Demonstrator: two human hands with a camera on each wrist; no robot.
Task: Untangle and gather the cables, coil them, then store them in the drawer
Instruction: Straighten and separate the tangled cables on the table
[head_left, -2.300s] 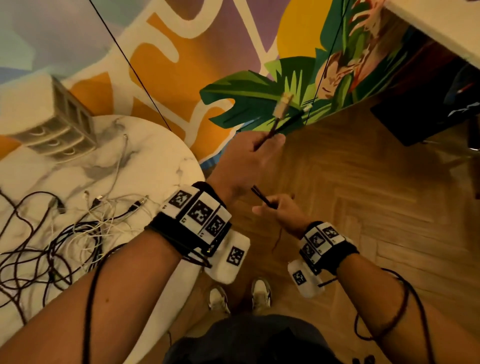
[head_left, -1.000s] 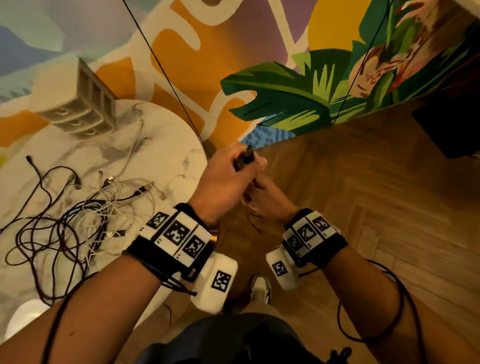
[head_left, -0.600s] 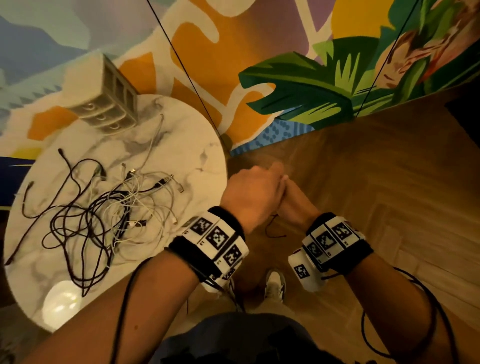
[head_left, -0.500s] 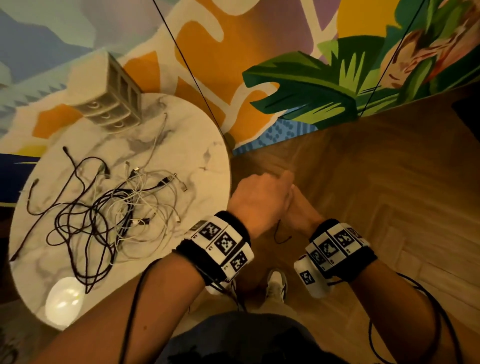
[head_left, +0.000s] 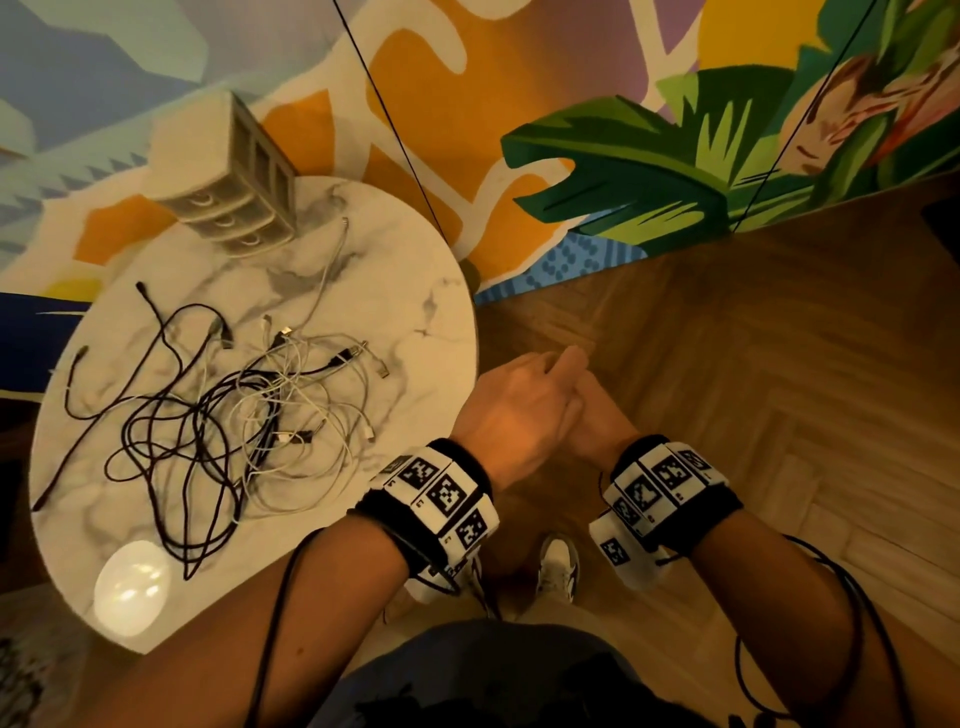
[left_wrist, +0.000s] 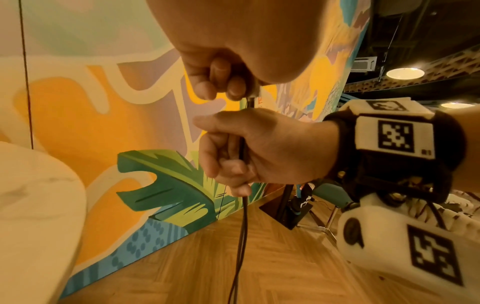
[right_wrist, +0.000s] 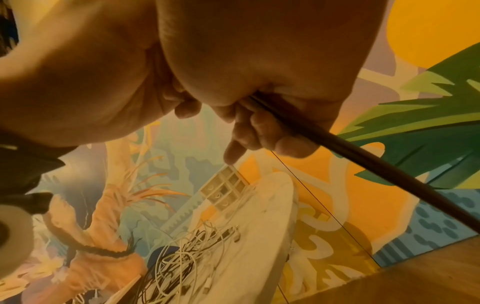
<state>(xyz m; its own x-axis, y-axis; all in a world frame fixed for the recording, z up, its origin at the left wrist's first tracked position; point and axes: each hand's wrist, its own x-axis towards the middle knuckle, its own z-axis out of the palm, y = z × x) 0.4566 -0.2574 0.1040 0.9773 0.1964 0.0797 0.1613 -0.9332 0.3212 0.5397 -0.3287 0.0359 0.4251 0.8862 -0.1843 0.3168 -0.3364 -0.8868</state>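
Both hands are off the tabletop (head_left: 415, 291), held together over the wooden floor (head_left: 727, 364), likely so the cable hangs free while it gets doubled up for coiling. The right hand (left_wrist: 259, 148) is a fist curled round a dark cable (left_wrist: 242, 226); two strands drop side by side from under the little finger toward the floor, so it looks folded at least once already. The left hand (left_wrist: 221, 78) sits directly above it, fingertips bent down and pinching the cable's top end, probably the plug; the tip itself is mostly hidden by the fingers, so the connector type is unclear. In the head view the left hand covers the right and the cable barely shows. The right wrist view gives the same dark cable running out of the grip as a straight, taut-looking line, thin, round, blackish-brown.

The rest of the cables (head_left: 234, 415) are still a loose tangle on the marble tabletop: black ones looped wide, white ones bunched in the middle, several plug ends sticking out. Not sorted. The small beige drawer unit (head_left: 228, 208) stands at the far edge, drawers appear closed, well apart from both hands. A white dome-like object (head_left: 132, 592) sits at the near edge.

Judgement: early in the task, one cable being coiled, none visibly stored.
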